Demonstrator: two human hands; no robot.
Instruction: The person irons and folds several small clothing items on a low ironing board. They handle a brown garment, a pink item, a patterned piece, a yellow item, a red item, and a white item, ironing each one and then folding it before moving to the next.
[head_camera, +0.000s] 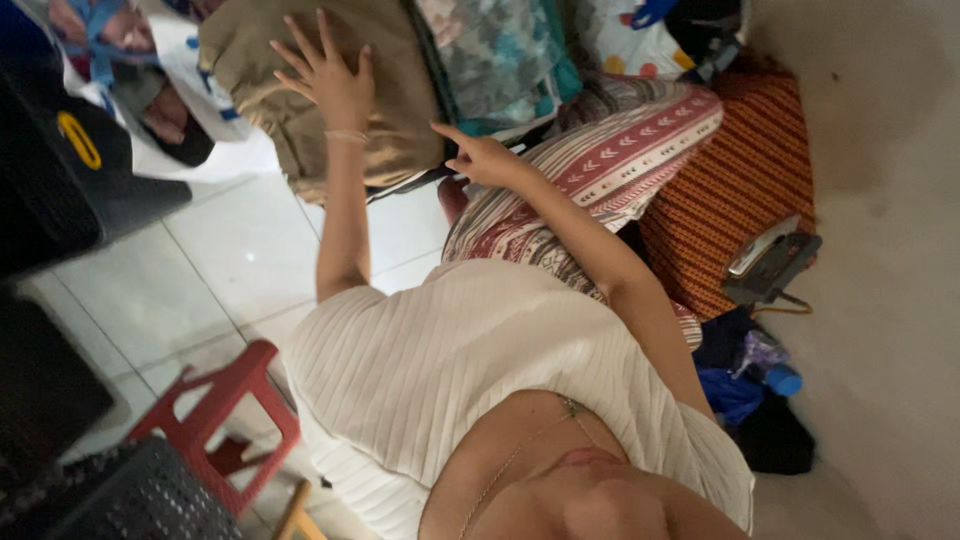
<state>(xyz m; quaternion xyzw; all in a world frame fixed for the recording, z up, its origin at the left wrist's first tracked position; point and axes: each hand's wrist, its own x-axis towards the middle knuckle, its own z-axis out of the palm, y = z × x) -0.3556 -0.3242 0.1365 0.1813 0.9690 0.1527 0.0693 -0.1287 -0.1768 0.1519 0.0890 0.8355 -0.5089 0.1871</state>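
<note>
My left hand (328, 72) lies flat with fingers spread on top of a folded tan cloth (400, 110) at the top of the view. My right hand (483, 157) hovers just right of that cloth's lower corner, index finger pointing toward it and the other fingers loosely curled, holding nothing. Both arms reach forward from my white ribbed top (440, 370). My legs in red-and-cream patterned trousers (620, 150) lie under the right arm. A teal patterned folded cloth (500, 55) sits beside the tan one.
White tile floor (240, 260) at left. A red plastic stool (225, 405) and a black mesh basket (140, 495) stand at lower left. An orange striped mat (740, 160) holds a dark phone-like device (772, 265). A blue-capped bottle (775, 370) lies near the wall.
</note>
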